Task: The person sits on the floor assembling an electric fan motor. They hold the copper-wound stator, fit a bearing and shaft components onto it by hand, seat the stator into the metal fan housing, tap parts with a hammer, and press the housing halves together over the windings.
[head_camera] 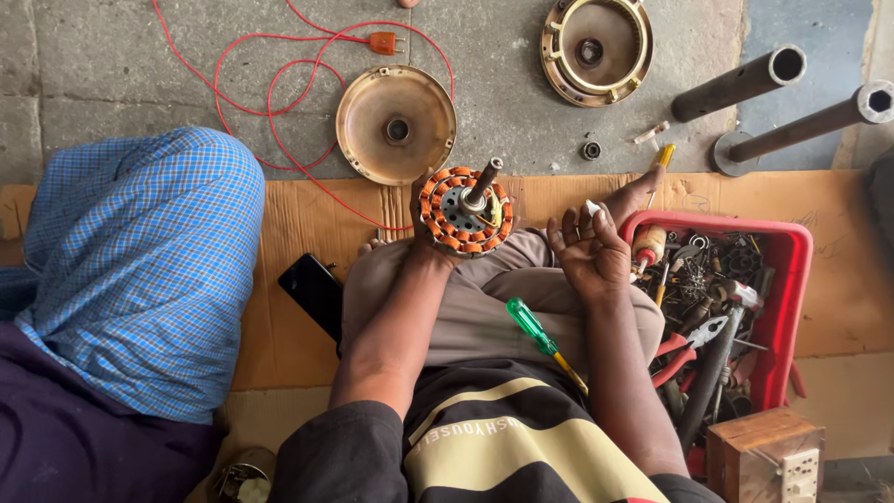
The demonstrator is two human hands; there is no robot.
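My left hand point(421, 244) grips a round motor stator point(464, 210) with copper-orange windings and a steel shaft, held up above my knee. My right hand point(589, 250) is beside it to the right, palm up, with a small white piece point(593, 207) pinched at the fingertips. A green-handled screwdriver point(540, 337) lies across my lap between my forearms.
A red crate point(792, 279) full of pliers and tools stands at my right. Two brass-coloured motor covers point(396, 124) point(596, 48), a red wire point(279, 102) and two metal pipes point(740, 84) lie on the concrete. A black phone point(315, 291) rests on cardboard. A person in blue checked cloth point(140, 261) sits at left.
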